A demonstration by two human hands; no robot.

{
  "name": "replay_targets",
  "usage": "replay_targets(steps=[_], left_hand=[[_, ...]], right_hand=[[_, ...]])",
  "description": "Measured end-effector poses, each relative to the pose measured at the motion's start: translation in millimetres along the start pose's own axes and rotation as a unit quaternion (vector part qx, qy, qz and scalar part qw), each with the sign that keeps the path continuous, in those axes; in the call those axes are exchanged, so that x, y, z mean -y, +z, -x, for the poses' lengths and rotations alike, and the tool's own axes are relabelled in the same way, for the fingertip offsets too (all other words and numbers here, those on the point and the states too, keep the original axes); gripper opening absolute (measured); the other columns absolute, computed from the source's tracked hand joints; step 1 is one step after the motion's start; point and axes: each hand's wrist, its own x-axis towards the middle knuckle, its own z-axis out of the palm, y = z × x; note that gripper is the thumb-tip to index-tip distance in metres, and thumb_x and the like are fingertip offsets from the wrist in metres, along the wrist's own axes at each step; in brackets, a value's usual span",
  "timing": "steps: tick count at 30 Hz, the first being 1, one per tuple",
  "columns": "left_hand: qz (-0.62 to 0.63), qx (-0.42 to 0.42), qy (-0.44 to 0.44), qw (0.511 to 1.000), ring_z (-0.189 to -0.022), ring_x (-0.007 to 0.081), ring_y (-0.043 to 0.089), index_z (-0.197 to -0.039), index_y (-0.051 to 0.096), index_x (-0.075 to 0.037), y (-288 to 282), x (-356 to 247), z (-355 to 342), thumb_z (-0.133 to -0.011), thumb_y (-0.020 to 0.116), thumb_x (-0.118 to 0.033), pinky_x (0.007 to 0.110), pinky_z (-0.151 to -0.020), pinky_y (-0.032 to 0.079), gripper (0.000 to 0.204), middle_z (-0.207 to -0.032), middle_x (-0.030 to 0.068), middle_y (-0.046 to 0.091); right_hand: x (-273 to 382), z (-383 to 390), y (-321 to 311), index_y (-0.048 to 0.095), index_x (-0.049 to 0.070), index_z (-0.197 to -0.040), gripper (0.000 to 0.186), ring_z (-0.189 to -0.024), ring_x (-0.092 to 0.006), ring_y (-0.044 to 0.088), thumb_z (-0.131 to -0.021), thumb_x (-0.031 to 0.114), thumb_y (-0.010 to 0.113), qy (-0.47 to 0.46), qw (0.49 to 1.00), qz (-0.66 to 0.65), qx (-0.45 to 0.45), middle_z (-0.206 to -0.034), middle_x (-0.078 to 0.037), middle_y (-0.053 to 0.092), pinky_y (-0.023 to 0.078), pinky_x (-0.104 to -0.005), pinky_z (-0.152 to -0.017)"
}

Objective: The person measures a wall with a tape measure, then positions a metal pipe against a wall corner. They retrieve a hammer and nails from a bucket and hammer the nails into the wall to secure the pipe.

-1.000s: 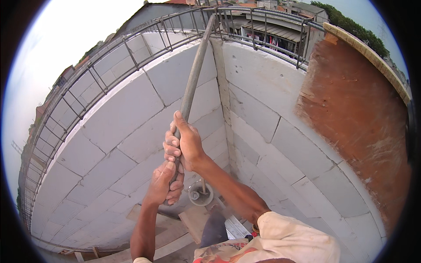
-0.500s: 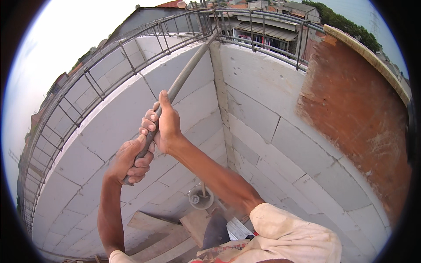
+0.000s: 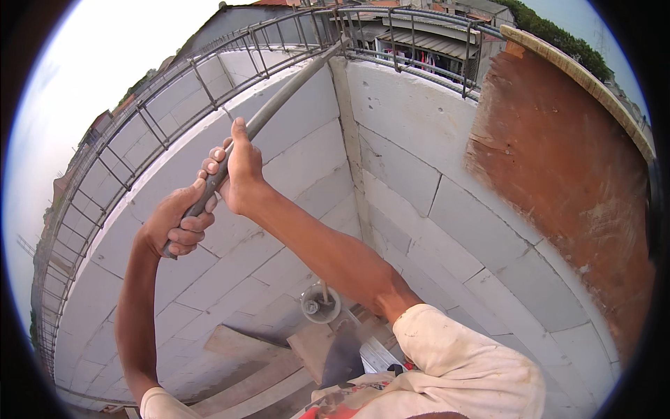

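A long grey metal pipe (image 3: 289, 87) slants across the middle, its far end against the steel reinforcement cage (image 3: 419, 70) at the wall corner. How that end meets the bars is too small to tell. My left hand (image 3: 180, 220) is wrapped round the pipe close to its lower end. Just above it, my right hand (image 3: 241, 171) grips the same pipe, thumb pointing up along it. Both forearms are raised, the right one crossing the middle of the view.
Pale block walls (image 3: 391, 164) meet at the corner ahead. A reddish-brown board (image 3: 558, 181) with a wooden edge strip (image 3: 579, 77) stands at the right. Below are a bucket (image 3: 307, 307) with a stick in it and wooden planks (image 3: 244, 349). Roofs lie beyond the wall.
Both hands have swung left and slightly up, carrying the pipe's lower end with them. Its far end stays at the corner, and the pipe lies at a flatter slant.
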Motion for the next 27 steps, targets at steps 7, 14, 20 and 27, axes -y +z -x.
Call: replay_targets(steps=[7,14,20,27], left_hand=[[-0.031,-0.011,-0.030,0.999,-0.036,-0.0035,0.031,-0.094,0.047,-0.009,13,-18,-1,-0.108,0.040,-0.053,0.017,-0.024,0.025,0.047,-0.056,-0.0080,0.037],[0.007,0.000,-0.059,0.998,-0.030,-0.0016,0.030,-0.083,0.049,-0.011,-62,-35,-11,-0.107,0.040,-0.058,0.019,-0.020,0.026,0.054,-0.049,-0.0063,0.038],[-0.076,-0.051,-0.066,0.994,-0.030,-0.0007,0.030,-0.082,0.048,-0.012,-65,-40,-15,-0.105,0.042,-0.061,0.020,-0.021,0.024,0.054,-0.049,-0.0062,0.038],[-0.118,-0.043,-0.055,0.991,-0.032,-0.0007,0.030,-0.082,0.048,-0.012,-93,-34,-27,-0.101,0.047,-0.066,0.020,-0.023,0.024,0.058,-0.050,-0.0062,0.038]], right_hand=[[8,-3,-1,0.034,0.014,-0.097,0.045,-0.063,-0.0173,0.046,-0.107,0.057,0.040,-0.013,1.000,-0.006,0.013,-0.073,-0.001,0.041,0.049,-0.0428,-0.066],[-15,-48,19,0.035,0.012,-0.096,0.044,-0.066,-0.0209,0.049,-0.109,0.054,0.038,0.004,1.000,0.000,0.024,-0.075,-0.004,0.043,0.051,-0.0459,-0.069],[-25,-63,11,0.037,0.011,-0.092,0.046,-0.065,-0.0192,0.050,-0.109,0.054,0.039,-0.026,0.999,0.017,0.017,-0.074,-0.004,0.044,0.051,-0.0417,-0.064],[-39,-76,9,0.039,0.010,-0.081,0.052,-0.061,-0.0170,0.051,-0.109,0.054,0.039,-0.061,0.997,0.035,0.012,-0.068,-0.004,0.045,0.052,-0.0376,-0.059]])
